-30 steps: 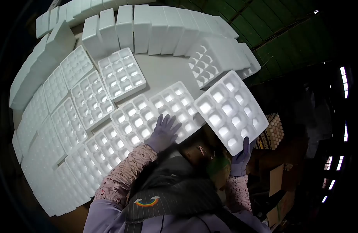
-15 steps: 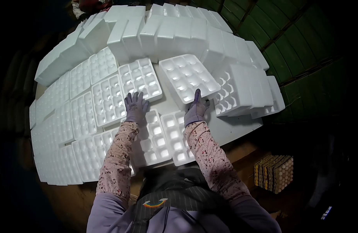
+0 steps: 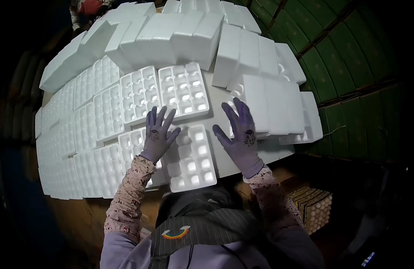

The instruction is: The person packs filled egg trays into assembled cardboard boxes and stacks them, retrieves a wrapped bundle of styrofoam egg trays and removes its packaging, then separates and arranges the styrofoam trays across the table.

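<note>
My left hand [image 3: 158, 136], in a purple-grey glove, has its fingers spread over the front white foam trays; whether it touches them I cannot tell. One front foam tray [image 3: 191, 163] with square hollows lies just right of that hand. Beyond the fingers, another foam tray [image 3: 184, 89] lies flat with its hollows up, beside a similar tray [image 3: 139, 94]. My right hand [image 3: 239, 141], gloved alike, is open with nothing in it. It is nearest the upended foam trays [image 3: 269, 105] on the right, and its fingers overlap their left side in view.
More upended foam trays [image 3: 166, 38] line the back of the pale tabletop [image 3: 225, 163]. Rows of flat trays [image 3: 63, 139] cover the left. A green panelled wall [image 3: 350, 67] rises at right. Below stands a stack of round pale items [image 3: 321, 213]. Another person's sleeve [image 3: 75, 18] shows at top left.
My right hand has let go of a foam tray, which now lies flat in the back row. That hand has moved right and opened. The view has shifted slightly.
</note>
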A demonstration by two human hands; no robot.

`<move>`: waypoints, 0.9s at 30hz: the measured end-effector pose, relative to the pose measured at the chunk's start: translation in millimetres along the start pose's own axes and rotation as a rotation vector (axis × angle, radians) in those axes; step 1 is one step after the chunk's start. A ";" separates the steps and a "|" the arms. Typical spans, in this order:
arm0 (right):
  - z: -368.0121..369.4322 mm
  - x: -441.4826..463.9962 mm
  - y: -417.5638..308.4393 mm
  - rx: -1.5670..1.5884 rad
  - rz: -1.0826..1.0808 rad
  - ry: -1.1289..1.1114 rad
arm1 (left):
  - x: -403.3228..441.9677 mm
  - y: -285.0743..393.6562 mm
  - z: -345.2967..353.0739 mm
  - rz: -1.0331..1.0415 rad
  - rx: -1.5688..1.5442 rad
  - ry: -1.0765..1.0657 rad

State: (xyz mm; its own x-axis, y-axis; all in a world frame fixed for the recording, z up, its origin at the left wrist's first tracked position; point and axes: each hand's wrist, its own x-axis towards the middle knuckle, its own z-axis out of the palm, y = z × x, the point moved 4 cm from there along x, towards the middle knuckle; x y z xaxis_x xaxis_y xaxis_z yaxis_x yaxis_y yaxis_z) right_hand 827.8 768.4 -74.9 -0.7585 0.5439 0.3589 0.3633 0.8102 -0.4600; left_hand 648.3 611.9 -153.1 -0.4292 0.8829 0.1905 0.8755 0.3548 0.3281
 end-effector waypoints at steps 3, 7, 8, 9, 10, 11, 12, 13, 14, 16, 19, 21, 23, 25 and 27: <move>-20.1 22.0 47.1 -0.560 0.067 -0.062 | -21.2 54.3 44.9 0.136 -0.026 -0.239; -9.5 9.3 37.9 -0.497 0.052 -0.225 | -53.6 77.8 87.6 0.241 0.002 -0.354; -8.3 -1.3 29.5 -0.459 0.027 -0.210 | -57.6 76.7 92.6 0.234 0.007 -0.347; -8.5 -15.6 21.2 -0.420 0.006 -0.196 | -60.3 77.6 94.4 0.250 -0.001 -0.359; -13.8 -31.3 12.0 -0.297 0.021 -0.152 | -61.0 75.8 94.3 0.241 -0.002 -0.323; -21.0 -53.0 5.1 -0.309 0.049 -0.152 | -60.4 74.5 95.0 0.234 -0.005 -0.285; -34.6 -79.1 -1.3 -0.182 0.092 -0.066 | -62.0 73.8 97.0 0.239 -0.009 -0.260; -47.4 -105.9 -7.8 -0.058 0.129 0.026 | -63.2 73.4 98.3 0.258 -0.020 -0.267; -56.7 -136.9 -12.3 -0.199 0.072 0.116 | -62.2 72.8 98.5 0.253 -0.016 -0.250; -67.7 -204.0 -20.8 -0.279 0.217 0.248 | -61.8 73.9 94.8 0.252 -0.004 -0.230; -50.6 -266.0 -23.5 0.119 0.725 0.427 | -61.1 73.1 95.7 0.238 -0.031 -0.247; -5.3 -290.8 -4.3 0.721 0.941 0.714 | -61.6 72.7 98.0 0.264 -0.047 -0.251; 39.1 -291.6 10.8 0.592 0.970 0.792 | -63.0 70.5 103.1 0.239 -0.035 -0.222; 63.0 -270.9 17.2 0.833 1.082 0.660 | -64.0 67.3 105.2 0.252 -0.060 -0.205; 75.9 -284.9 24.1 0.027 0.656 -0.038 | -64.5 64.4 105.2 0.254 -0.128 -0.160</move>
State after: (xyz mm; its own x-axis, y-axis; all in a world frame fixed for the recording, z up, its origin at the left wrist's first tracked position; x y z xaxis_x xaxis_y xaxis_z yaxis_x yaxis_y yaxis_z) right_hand 1011.6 616.3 -249.9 -0.4031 0.9146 -0.0317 0.7433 0.3070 -0.5944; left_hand 755.7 610.1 -241.6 -0.1511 0.9790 0.1367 0.9107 0.0841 0.4043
